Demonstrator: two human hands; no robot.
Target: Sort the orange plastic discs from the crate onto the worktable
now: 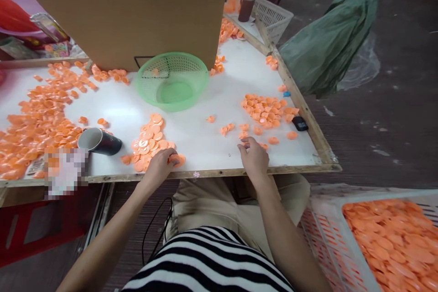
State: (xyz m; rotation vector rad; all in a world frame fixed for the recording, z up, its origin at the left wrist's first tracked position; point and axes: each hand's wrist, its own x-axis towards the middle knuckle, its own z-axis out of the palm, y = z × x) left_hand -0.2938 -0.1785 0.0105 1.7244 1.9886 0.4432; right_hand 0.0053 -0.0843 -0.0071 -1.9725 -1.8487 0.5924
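My left hand (160, 166) rests at the near edge of the white table (205, 146), fingers curled over orange plastic discs at the foot of a small pile (150, 139). My right hand (253, 157) lies knuckles-up on the table near its front edge, fingertips bent onto a couple of loose orange discs (244, 136). A larger heap of discs (268, 109) sits beyond the right hand. An empty green mesh basket (171, 80) stands further back, between the hands.
A dark cup (99, 141) lies on its side left of the small pile, beside a wide spread of discs (41, 118). A cardboard sheet (137, 9) stands behind the basket. A white crate of discs (393, 237) sits low right; a small black object (300, 123) lies by the table's right rim.
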